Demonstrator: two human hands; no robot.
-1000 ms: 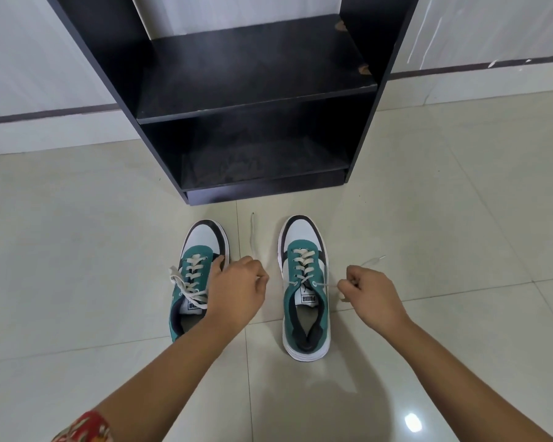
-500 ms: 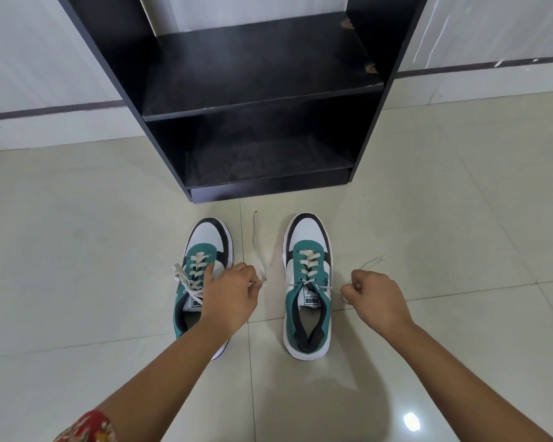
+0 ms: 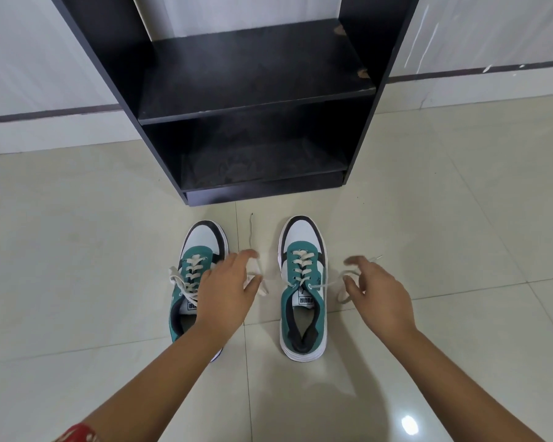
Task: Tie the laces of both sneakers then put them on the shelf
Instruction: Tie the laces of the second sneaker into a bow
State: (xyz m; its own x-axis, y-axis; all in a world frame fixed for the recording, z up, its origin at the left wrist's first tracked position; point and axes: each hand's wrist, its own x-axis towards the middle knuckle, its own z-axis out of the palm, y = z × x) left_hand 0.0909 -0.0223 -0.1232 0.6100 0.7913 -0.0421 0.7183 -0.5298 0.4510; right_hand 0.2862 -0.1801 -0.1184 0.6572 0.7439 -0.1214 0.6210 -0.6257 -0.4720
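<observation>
Two teal, white and black sneakers stand side by side on the floor, toes toward the shelf. My left hand [image 3: 227,295] hovers over the left sneaker [image 3: 201,240] and hides its right side; fingers are spread. One cream lace end [image 3: 262,287] of the right sneaker [image 3: 304,269] hangs slack at those fingertips. My right hand [image 3: 380,291] is just right of the right sneaker, fingers apart, with the other lace end [image 3: 328,284] running loosely to it and curling by the thumb. The left sneaker's laces [image 3: 179,283] spill in loops over its left side.
A black open shelf unit [image 3: 256,103] stands straight ahead against the white wall, with a middle board and a lower board [image 3: 262,173], both bare and dusty. Glossy cream floor tiles [image 3: 460,218] surround the sneakers.
Both hands were closed on the right sneaker's lace ends, pulling them sideways. Now the fingers have spread and the laces have gone slack. The view has shifted slightly closer to the shelf.
</observation>
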